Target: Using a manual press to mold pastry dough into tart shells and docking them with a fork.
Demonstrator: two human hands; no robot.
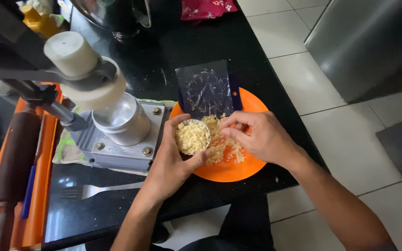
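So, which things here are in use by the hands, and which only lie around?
In use:
left hand
small cup
right hand
crumbly filling
orange plate

Lying about:
fork
rolling pin
metal press
red cloth

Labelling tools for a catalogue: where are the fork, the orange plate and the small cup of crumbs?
fork (99,189), head view, handle near tines.
orange plate (232,171), head view, bare near rim.
small cup (192,137), head view, crumb filling.

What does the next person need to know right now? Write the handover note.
Left hand: holds a small white cup, full of yellow crumbly filling.
Right hand: fingertips pinched over the loose filling on the orange plate, beside the cup.
Press machine stands left of the plate; fork lies on the black counter.
Done: cup filled. Left: loose filling remains on the plate.
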